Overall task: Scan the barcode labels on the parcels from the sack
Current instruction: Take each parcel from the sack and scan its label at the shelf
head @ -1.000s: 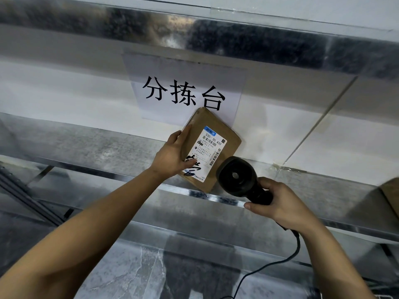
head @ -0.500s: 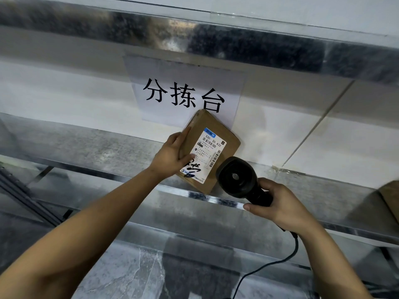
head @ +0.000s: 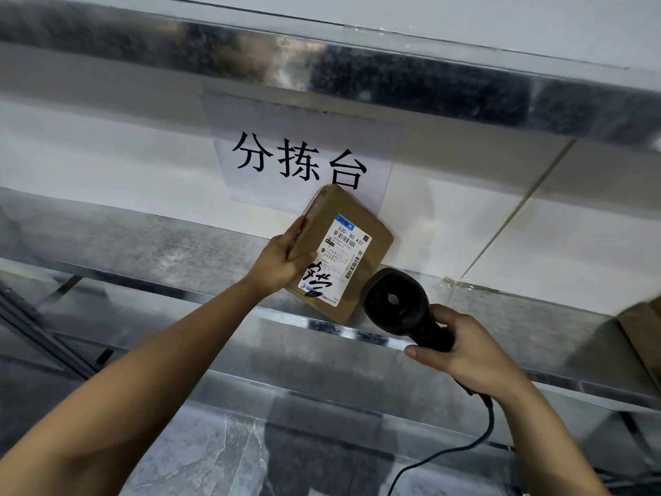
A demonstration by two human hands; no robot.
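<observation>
Left hand (head: pixel 277 264) curled round the near-left edge of a brown cardboard parcel (head: pixel 352 223), thumb on the front, other fingers hidden behind. Parcel held up and tilted, in front of the metal shelf (head: pixel 143 245), just below a paper sign (head: pixel 304 159) on the wall. White barcode label (head: pixel 338 259) on the front of the parcel, just right of that thumb, with black pen scribble at its low end.

Right hand (head: pixel 465 352) wrapped tight round the handle of a black barcode scanner (head: pixel 393 304). Scanner head just above that grip, close to the low right corner of the parcel, maybe touching it. Hard to tell. Black cable (head: pixel 479 438) hanging down from below that grip.

Looks like the scan step, with 1 parcel in hand. No sack in view.

What could go wrong:
- Scanner head so close and off to the side: could miss the bars, so no read.
- Thumb near the label: a small slide to the right could cover some print.
- Grip on only 1 edge: a bump from the scanner could twist the parcel or knock it loose.
- Cable could snag on the shelf edge and tug the aim away.
</observation>
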